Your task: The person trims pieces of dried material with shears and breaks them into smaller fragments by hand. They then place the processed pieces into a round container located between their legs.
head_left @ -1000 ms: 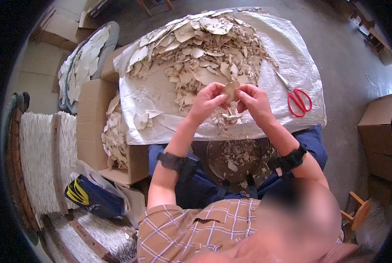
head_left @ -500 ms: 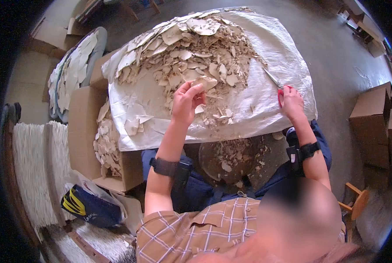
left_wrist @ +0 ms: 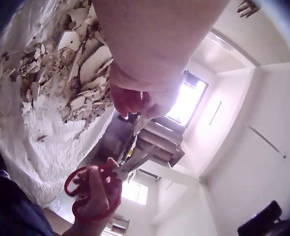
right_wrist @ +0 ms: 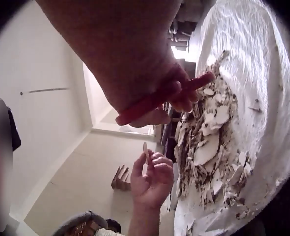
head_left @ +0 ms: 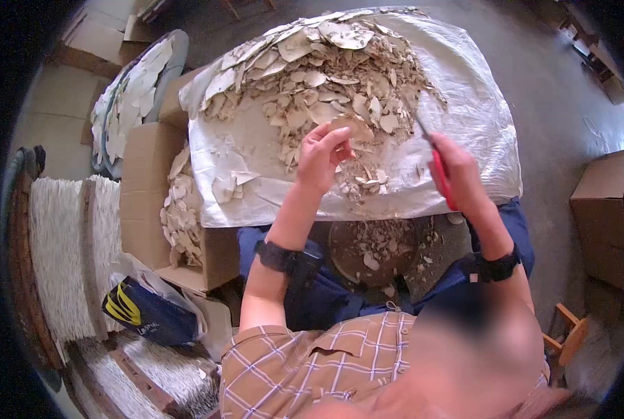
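Note:
My left hand (head_left: 317, 162) pinches a thin, pale, flat dried slice (head_left: 357, 128) between thumb and fingers, above a heap of similar slices (head_left: 326, 77). To its right, my right hand (head_left: 460, 171) grips a pair of scissors by the red handles (head_left: 443, 185), with the blades pointing away from me, toward the heap. In the left wrist view the fingers of that right hand (left_wrist: 98, 194) pass through the red loops, and the blades stand apart from the slice. The right wrist view shows the slice (right_wrist: 145, 147) edge-on in the left fingertips.
A white sheet (head_left: 479, 140) lies under the heap. On the left stand a cardboard box (head_left: 144, 188) holding more slices and a dark blue bag (head_left: 148, 314). Below the sheet's near edge is a round container (head_left: 347, 258) with scraps. Boxes (head_left: 605, 209) stand at right.
My right hand left the slice, reached right, took the scissors off the sheet and brought them back toward the left hand. The left hand kept the slice.

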### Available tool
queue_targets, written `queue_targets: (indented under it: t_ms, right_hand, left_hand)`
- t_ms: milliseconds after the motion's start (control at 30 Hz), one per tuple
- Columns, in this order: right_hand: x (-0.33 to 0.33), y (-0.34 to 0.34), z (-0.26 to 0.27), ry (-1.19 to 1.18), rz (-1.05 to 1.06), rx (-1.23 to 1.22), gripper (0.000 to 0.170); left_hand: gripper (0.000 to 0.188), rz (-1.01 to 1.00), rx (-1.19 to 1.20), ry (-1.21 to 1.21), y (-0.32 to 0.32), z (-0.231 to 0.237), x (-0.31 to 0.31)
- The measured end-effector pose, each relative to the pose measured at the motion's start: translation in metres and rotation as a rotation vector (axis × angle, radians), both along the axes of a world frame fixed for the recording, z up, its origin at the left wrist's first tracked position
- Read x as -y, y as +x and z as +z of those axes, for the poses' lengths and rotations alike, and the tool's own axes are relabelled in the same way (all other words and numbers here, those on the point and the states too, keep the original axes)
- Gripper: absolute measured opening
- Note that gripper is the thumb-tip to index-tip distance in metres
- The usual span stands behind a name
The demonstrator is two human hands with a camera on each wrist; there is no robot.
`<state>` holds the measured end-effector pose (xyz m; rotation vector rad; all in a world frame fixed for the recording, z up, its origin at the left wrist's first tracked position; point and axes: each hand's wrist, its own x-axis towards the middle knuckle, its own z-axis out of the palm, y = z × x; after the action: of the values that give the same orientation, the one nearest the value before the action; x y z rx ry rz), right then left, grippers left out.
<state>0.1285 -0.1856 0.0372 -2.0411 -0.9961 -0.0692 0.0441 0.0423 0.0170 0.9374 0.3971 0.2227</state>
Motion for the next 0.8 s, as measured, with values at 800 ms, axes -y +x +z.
queue_targets:
  t_ms: [800]
  right_hand:
    - [-0.027, -0.021, 0.009, -0.186, 0.079, 0.151, 0.039]
  left_hand:
    - [0.013, -0.117, 0.09, 0.262, -0.017, 0.01, 0.008]
